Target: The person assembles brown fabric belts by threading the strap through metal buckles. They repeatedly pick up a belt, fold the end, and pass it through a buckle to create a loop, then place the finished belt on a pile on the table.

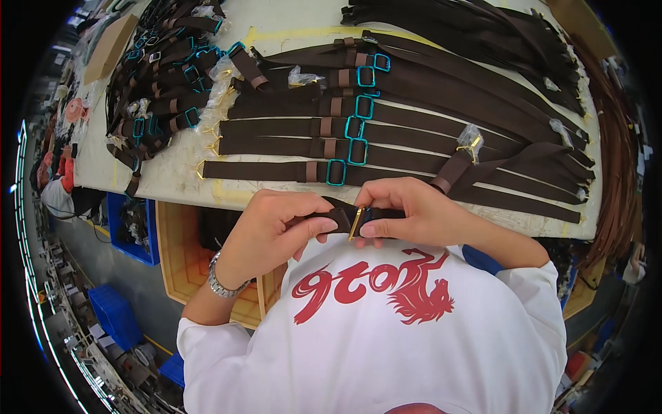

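My left hand, with a metal watch on its wrist, pinches the end of a dark brown strap between thumb and fingers. Just to its right, my right hand grips a gold-coloured metal buckle, with dark webbing under the thumb. The strap end meets the buckle; whether it passes through is hard to see. Both hands are in front of my white shirt, at the table's near edge. Beyond them lie flat rows of dark brown straps with teal-wrapped rectangular buckles and lighter brown loops.
A tangled heap of buckled straps covers the left of the table, near a cardboard box. Brown strips hang off the right edge. Below the table are a wooden crate and a blue crate.
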{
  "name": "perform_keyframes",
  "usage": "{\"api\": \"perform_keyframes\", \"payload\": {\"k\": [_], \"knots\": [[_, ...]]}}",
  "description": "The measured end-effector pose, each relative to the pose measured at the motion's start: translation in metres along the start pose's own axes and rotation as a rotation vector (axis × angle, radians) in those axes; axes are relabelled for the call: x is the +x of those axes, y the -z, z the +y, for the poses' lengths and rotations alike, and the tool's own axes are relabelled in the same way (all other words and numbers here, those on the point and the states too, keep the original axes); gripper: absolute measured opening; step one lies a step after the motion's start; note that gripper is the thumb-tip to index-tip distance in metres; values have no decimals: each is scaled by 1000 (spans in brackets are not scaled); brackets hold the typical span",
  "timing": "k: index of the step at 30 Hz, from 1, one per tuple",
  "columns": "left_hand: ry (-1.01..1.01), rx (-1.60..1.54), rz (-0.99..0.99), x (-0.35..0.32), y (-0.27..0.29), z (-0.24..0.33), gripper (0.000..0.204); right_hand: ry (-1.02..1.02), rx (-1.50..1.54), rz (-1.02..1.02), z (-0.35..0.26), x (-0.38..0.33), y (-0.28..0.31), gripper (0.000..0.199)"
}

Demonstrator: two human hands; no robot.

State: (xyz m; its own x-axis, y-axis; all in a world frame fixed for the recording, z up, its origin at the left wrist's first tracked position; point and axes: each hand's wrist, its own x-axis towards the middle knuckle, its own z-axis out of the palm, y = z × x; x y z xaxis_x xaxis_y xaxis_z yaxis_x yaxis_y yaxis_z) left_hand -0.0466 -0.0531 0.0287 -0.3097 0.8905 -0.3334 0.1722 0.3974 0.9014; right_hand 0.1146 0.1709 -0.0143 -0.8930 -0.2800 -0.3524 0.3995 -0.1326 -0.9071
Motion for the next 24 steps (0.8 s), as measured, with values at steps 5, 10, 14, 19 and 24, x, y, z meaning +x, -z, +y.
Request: {"api": "perform_keyframes", "payload": {"k": [5, 10, 14, 19, 24], "knots": [[165, -157, -79, -6, -8, -3, 13, 13, -28, 77, 0, -11, -15, 23], [360, -333, -135, -7, -15, 3, 16, 19, -50, 106, 6, -17, -20, 21], [175, -227, -191, -5, -24, -5, 15, 54, -92, 95, 18, -19, -19, 21], [-423, 483, -246, 3, -21, -8, 9, 213, -346, 38, 25, -13, -13, 21], [-5, 28, -358, 18, -1, -2, 12, 116, -117, 107, 16, -12, -13, 27]]}}
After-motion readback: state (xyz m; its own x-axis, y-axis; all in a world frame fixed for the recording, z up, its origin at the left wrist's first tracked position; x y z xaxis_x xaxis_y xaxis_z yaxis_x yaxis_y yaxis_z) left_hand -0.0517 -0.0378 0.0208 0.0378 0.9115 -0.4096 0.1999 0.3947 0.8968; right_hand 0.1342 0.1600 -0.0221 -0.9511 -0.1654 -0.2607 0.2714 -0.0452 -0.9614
